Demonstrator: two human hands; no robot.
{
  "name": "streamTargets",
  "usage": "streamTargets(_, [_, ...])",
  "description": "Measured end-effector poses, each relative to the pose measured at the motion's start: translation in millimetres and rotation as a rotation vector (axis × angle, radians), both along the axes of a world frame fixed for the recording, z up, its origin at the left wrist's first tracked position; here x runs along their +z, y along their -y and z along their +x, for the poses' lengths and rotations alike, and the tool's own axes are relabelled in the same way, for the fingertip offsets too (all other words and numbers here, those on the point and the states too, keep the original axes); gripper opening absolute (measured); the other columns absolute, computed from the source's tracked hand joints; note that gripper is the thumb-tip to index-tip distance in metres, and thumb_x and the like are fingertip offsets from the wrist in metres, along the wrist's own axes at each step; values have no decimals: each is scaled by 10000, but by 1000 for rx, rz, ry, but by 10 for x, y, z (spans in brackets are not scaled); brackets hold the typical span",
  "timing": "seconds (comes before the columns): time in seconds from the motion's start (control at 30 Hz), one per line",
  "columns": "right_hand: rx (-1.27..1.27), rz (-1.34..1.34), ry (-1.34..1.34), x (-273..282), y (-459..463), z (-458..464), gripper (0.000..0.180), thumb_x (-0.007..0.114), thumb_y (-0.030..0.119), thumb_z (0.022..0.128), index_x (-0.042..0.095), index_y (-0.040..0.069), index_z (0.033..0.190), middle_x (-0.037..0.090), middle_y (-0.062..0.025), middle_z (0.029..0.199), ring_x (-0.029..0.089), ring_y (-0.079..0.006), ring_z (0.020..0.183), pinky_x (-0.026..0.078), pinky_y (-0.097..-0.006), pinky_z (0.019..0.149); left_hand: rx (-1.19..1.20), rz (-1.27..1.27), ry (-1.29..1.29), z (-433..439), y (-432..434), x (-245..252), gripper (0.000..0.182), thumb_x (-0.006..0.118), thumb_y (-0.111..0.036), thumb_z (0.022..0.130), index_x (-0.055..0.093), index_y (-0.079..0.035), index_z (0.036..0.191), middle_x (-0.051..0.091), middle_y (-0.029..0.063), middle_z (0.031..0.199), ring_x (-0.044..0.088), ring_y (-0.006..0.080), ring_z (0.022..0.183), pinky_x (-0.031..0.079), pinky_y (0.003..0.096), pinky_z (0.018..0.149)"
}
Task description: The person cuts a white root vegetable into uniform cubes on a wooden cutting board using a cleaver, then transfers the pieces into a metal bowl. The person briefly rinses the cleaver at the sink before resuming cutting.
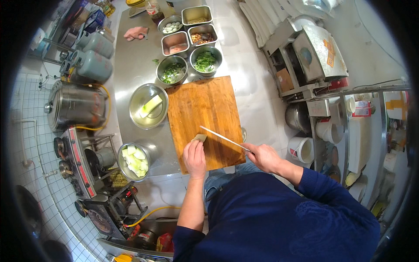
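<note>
My left hand (195,156) rests over the lower left part of the wooden cutting board (206,101), its fingertips on a small flat pale piece (200,137) whose kind I cannot tell. At the board's right edge, my right hand (262,156) grips a knife (224,137), the thin blade reaching up and left over the wood. Left of the board, a steel bowl (133,106) holds a long piece of pale green melon or gourd (151,106). Cut pale green chunks (135,161) fill another steel bowl (148,167) nearer to me.
Beyond the board, steel bowls hold chopped greens (173,72), leafy greens (205,61) and peeled eggs (172,27). A pink cloth (136,33) lies on the steel table (131,62). Left stand a large steel pot (78,104) and gas burners (77,163); shelves line the right side.
</note>
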State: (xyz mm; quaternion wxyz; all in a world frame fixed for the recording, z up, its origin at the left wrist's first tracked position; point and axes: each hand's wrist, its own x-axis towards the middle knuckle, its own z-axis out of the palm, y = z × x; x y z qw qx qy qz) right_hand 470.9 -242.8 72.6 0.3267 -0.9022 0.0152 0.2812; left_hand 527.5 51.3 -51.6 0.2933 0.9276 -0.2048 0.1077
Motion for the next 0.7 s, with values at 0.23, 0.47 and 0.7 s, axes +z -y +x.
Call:
streamTargets(0.23, [179, -91, 29, 267, -137, 204, 393, 607, 246, 1072, 649, 124, 1442, 778, -218, 845, 767, -442, 806, 601, -594, 738, -127, 56, 18, 211, -86, -32, 338, 733, -17, 887, 788, -56, 1218, 755, 84, 1250, 703, 340, 1149, 617, 458, 962])
streamTargets(0.47, [176, -103, -3, -228, -128, 181, 375, 599, 242, 1078, 662, 109, 1423, 778, -234, 847, 759, -466, 796, 600, -604, 744, -133, 17, -11, 218, -105, -20, 300, 771, 22, 871, 762, -57, 1160, 748, 109, 1200, 696, 363, 1119, 612, 463, 931])
streamTargets(0.7, [167, -63, -42, -13, -26, 139, 346, 600, 232, 1079, 669, 92, 1388, 776, -255, 876, 755, -489, 839, 598, -623, 773, -110, 61, -7, 226, -112, 32, 270, 755, -18, 873, 780, -86, 1132, 762, 48, 1180, 720, 277, 1072, 634, 394, 859])
